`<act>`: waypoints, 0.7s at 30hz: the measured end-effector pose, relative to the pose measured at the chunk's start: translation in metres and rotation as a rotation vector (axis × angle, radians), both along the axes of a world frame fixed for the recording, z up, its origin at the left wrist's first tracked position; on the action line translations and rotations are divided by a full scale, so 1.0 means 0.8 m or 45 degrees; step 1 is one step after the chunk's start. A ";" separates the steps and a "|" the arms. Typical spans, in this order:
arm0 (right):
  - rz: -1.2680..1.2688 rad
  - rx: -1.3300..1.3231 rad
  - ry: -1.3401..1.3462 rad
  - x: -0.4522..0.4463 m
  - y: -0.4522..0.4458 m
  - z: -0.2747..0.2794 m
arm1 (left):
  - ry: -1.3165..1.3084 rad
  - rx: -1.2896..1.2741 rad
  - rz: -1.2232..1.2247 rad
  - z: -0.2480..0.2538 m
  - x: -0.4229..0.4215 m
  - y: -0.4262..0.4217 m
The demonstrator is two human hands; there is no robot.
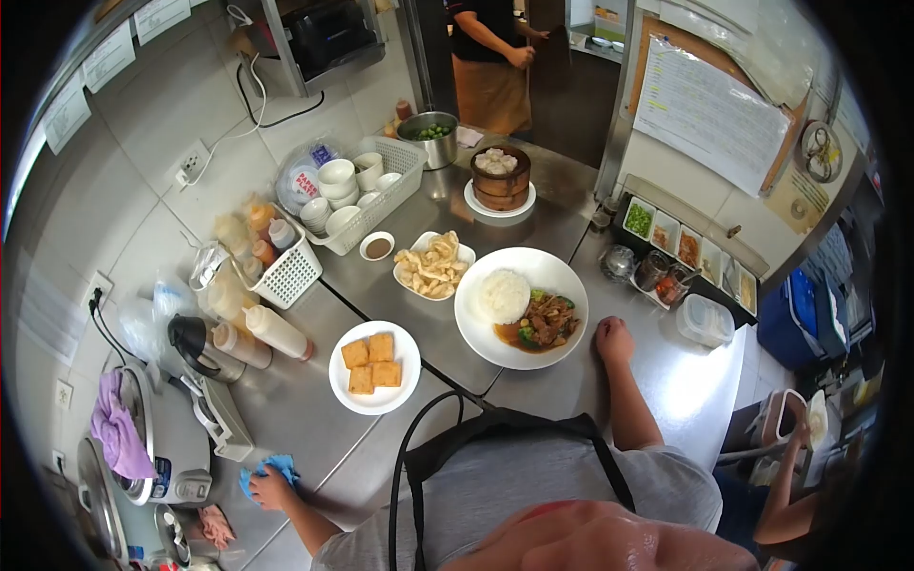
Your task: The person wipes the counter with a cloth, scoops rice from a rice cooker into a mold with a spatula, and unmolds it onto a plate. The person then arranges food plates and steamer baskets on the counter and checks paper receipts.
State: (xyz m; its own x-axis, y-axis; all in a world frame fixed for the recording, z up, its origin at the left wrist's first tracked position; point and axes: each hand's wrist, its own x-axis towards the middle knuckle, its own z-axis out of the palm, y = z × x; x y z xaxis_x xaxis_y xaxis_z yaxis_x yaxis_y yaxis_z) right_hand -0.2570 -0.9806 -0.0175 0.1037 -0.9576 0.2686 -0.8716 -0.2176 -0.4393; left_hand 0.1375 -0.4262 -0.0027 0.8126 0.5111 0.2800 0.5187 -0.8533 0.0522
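At the lower left, my left hand (273,490) is closed over a blue cloth (269,467) on the steel counter. My right hand (614,337) rests on the counter just right of a large white plate (476,344) with rice (505,297) and meat in brown sauce (550,320); its fingers are curled in, and nothing shows in them. Between my hands sits a white plate (374,407) with fried golden squares (372,363). Farther back are a bowl of pale fried pieces (434,265), a small sauce dish (377,246) and a bamboo steamer with dumplings (500,179).
Sauce bottles (278,332), a thermos (204,349) and a rice cooker (181,447) line the left side. Baskets (292,274) stand behind. A topping tray (690,246) and clear container (705,320) are at right. One person (490,67) stands beyond the counter, another (790,500) at lower right.
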 end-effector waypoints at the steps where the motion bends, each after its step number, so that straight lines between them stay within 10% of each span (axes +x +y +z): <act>1: 0.000 0.000 0.006 0.000 0.000 -0.001 | 0.002 0.002 0.006 -0.002 0.002 0.001; 21: 0.026 0.275 -0.325 -0.005 -0.063 -0.020 | -0.013 0.050 0.003 -0.010 0.006 0.006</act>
